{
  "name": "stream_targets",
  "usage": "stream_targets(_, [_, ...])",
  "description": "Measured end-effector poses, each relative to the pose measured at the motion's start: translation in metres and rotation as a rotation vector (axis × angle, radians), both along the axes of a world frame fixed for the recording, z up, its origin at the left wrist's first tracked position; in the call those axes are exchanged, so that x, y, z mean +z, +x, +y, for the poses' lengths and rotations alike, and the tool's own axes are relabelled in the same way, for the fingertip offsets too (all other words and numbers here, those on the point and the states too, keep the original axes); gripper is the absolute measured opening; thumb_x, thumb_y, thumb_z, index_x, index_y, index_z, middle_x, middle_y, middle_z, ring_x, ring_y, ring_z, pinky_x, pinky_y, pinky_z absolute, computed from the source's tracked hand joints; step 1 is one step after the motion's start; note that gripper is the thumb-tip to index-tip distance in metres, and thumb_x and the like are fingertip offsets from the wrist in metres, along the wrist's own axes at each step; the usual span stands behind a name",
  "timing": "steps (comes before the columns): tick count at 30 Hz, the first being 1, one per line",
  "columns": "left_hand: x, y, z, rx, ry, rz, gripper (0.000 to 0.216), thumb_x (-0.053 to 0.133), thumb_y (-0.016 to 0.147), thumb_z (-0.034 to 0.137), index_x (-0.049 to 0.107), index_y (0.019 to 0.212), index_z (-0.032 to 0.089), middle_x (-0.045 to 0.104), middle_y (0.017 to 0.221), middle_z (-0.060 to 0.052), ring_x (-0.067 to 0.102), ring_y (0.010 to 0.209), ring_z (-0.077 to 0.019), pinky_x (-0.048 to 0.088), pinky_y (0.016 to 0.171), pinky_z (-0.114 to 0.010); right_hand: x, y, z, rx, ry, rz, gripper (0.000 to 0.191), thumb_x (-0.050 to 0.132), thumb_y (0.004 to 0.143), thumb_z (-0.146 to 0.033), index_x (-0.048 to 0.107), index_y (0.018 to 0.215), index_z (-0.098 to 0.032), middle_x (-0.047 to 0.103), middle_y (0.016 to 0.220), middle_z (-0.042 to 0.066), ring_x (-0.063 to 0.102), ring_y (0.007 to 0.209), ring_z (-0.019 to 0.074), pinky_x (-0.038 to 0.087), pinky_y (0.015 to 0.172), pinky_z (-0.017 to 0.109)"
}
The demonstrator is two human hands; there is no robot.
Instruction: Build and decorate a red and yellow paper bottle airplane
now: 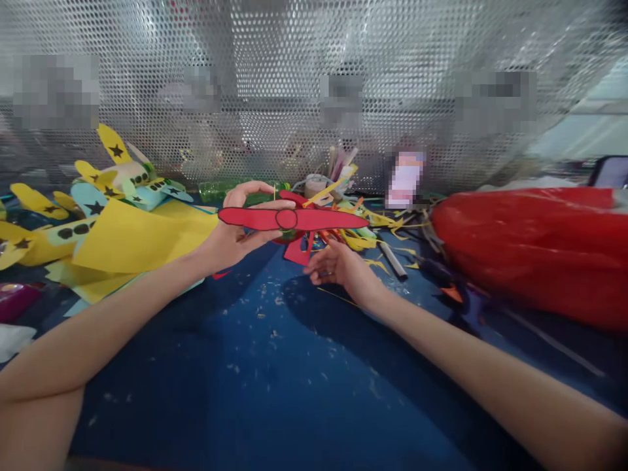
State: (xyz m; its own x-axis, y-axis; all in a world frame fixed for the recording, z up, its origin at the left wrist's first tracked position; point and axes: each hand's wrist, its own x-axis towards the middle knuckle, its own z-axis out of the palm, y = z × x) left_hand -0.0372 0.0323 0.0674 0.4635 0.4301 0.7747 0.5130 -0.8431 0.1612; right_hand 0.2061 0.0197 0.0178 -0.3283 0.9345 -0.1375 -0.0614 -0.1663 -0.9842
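My left hand (238, 226) is closed on a long red paper cut-out (324, 219), holding it level above the table. The piece has rounded, propeller-like ends, a black outline and a circle drawn at its middle. Just behind and below it are more red paper parts (297, 252) and a bit of green. Whether these join the cut-out is hidden. Below the cut-out's right half, my right hand (336, 265) has its fingers apart and slightly bent, holding nothing.
Yellow and blue paper planes (73, 232) with black stars lie at left beside yellow paper sheets (142, 239). Paper scraps (363, 242) and a marker (393, 260) lie behind my right hand. A large red plastic bag (530, 248) fills the right. Perforated silver sheeting (294, 59) rises behind.
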Motion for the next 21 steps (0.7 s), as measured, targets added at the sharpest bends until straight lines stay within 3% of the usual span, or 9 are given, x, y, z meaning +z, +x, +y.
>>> stream_targets(4, [0.007,-0.001,-0.007,-0.050,-0.043,-0.025,0.038,0.054,0.094,0.039,0.056,0.130,0.025,0.047,0.127,-0.008,0.044,0.126,-0.0238,0.035,0.110,-0.044,0.004,-0.005,-0.005,0.052,-0.229,0.139,0.045,0.032,0.095,-0.033,0.072,0.087,-0.012,0.075,0.090,0.014,0.068,0.076,0.0178,0.053,0.085,0.034])
stream_targets(8, [0.010,0.004,-0.016,-0.141,-0.013,0.003,0.036,0.055,0.094,0.040,0.059,0.126,0.026,0.047,0.126,-0.009,0.045,0.124,-0.0237,0.035,0.110,-0.043,0.012,-0.003,-0.008,0.075,-0.293,0.279,0.051,0.027,0.096,-0.038,0.071,0.098,-0.012,0.075,0.098,0.015,0.070,0.090,0.0196,0.050,0.095,0.035])
stream_targets(15, [0.003,0.008,-0.019,-0.185,0.173,0.182,0.028,0.054,0.093,0.045,0.067,0.117,0.037,0.050,0.125,-0.006,0.041,0.124,-0.0290,0.030,0.110,-0.049,0.002,0.000,-0.003,0.127,0.012,0.229,0.056,0.038,0.087,-0.066,0.067,0.095,-0.019,0.074,0.095,0.012,0.069,0.096,0.0247,0.054,0.091,0.042])
stream_targets(18, [0.000,0.004,-0.015,-0.187,0.143,0.227,0.033,0.058,0.092,0.036,0.063,0.124,0.039,0.048,0.131,-0.006,0.039,0.127,-0.0296,0.029,0.111,-0.050,0.003,-0.001,-0.002,0.021,0.125,0.199,0.052,0.047,0.083,-0.067,0.067,0.100,-0.023,0.074,0.101,0.010,0.069,0.096,0.0233,0.055,0.091,0.041])
stream_targets(21, [-0.005,0.004,-0.010,-0.123,0.035,0.123,0.041,0.061,0.089,0.028,0.059,0.129,0.036,0.051,0.130,-0.006,0.045,0.125,-0.0268,0.032,0.110,-0.048,0.007,0.001,0.002,-0.121,0.150,0.300,0.042,0.056,0.082,-0.060,0.067,0.102,-0.025,0.074,0.108,0.007,0.070,0.097,0.0212,0.055,0.092,0.038])
